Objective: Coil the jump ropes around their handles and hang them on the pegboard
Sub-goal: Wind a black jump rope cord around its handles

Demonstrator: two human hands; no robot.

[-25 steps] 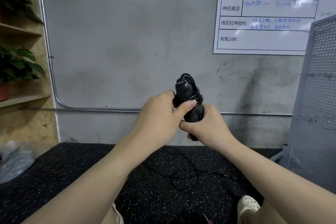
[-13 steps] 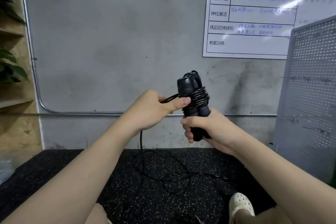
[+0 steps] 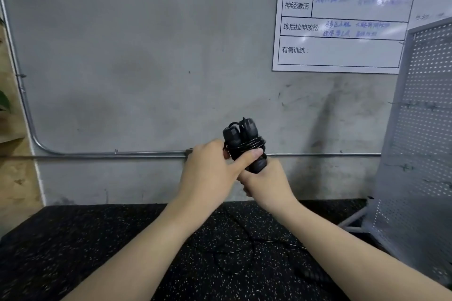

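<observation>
A black jump rope (image 3: 241, 139) has its two handles held together upright in front of the grey wall, with several turns of cord wound round them. My right hand (image 3: 266, 178) grips the lower ends of the handles. My left hand (image 3: 210, 168) is against the coils, its thumb pressed across the wound cord. The loose tail of the rope (image 3: 234, 247) lies in loops on the floor below. A grey perforated pegboard (image 3: 425, 129) stands at the right edge.
The floor is black speckled rubber matting (image 3: 97, 252). A metal conduit (image 3: 110, 154) runs along the wall. A white schedule board (image 3: 342, 14) hangs top right. A wooden shelf unit (image 3: 12, 154) stands at the left edge.
My left hand has come back in against the coils with its thumb across them, after pulling the cord out to the left. The view has shifted up and right.
</observation>
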